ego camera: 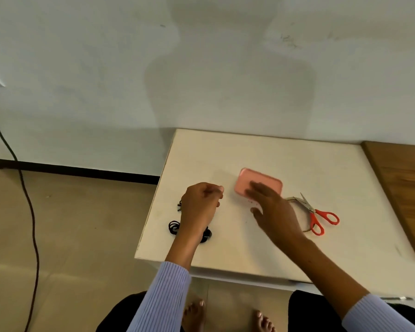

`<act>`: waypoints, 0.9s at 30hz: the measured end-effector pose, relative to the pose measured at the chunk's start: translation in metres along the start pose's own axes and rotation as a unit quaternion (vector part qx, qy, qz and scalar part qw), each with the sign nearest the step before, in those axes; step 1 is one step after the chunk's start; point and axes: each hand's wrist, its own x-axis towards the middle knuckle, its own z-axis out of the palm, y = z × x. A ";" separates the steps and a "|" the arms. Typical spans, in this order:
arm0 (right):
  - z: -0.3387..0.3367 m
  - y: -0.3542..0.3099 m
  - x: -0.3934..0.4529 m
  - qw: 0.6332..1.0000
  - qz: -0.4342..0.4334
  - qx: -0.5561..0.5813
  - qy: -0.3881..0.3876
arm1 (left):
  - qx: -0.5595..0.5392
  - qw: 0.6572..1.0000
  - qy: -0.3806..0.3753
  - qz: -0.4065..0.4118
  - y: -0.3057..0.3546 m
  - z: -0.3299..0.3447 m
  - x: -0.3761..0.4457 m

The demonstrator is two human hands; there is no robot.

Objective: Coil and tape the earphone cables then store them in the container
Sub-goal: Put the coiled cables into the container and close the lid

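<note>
A pink container (243, 179) lies on the white table (297, 164). My right hand (271, 207) hovers over its near edge with fingers straight and spread, holding nothing. My left hand (201, 202) is to the left of the container, fingers curled with thumb against fingertips; whether it pinches anything is too blurred to tell. Black earphone cables lie in coils (174, 227) near the table's left edge, partly hidden under my left wrist, with another black bit (179, 206) beside the hand.
Orange-handled scissors (319, 216) lie right of the container on a ring that looks like tape (295, 200). A wooden board (403, 188) covers the table's right side. A dark cord (29, 207) runs down the floor at left.
</note>
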 end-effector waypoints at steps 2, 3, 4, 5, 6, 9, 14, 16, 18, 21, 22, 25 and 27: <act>0.004 -0.002 -0.016 0.998 -0.056 0.017 0.012 | 0.056 0.998 -0.016 0.020 -0.004 0.005 -0.001; 0.004 -0.001 -0.023 0.996 -0.083 0.025 0.013 | 0.102 0.994 -0.032 0.033 -0.007 0.007 -0.001; 0.003 0.000 -0.028 0.994 -0.103 0.031 0.009 | 0.150 0.986 -0.055 0.045 -0.011 0.008 0.000; 0.002 0.001 -0.032 0.992 -0.118 0.034 0.005 | 0.196 0.975 -0.084 0.055 -0.014 0.009 0.000; 0.000 0.003 -0.035 0.992 -0.125 0.034 -0.002 | 0.237 0.963 -0.111 0.066 -0.017 0.010 -0.001; -0.002 0.008 -0.035 0.992 -0.126 0.020 -0.009 | 0.272 0.945 -0.158 0.090 -0.020 0.014 -0.001; -0.001 0.012 -0.026 0.994 -0.101 -0.017 -0.041 | 0.255 0.939 -0.218 0.072 -0.027 0.014 0.001; -0.003 0.004 -0.029 0.997 -0.069 -0.015 -0.034 | 0.244 0.944 -0.211 0.076 -0.033 0.017 0.001; -0.005 -0.004 -0.034 0.997 -0.039 -0.039 -0.051 | 0.236 0.947 -0.193 0.099 -0.040 0.020 0.003; -0.012 -0.011 -0.035 0.993 -0.027 -0.088 -0.080 | 0.229 0.950 -0.171 0.129 -0.049 0.021 0.004; -0.014 -0.013 -0.034 0.991 -0.029 -0.105 -0.083 | 0.221 0.951 -0.170 0.136 -0.051 0.022 0.004; -0.010 -0.016 -0.032 0.977 -0.048 -0.189 -0.088 | 0.197 0.955 -0.162 0.153 -0.057 0.021 0.004; -0.009 -0.019 -0.032 0.966 -0.063 -0.237 -0.082 | 0.189 0.955 -0.160 0.162 -0.059 0.022 0.003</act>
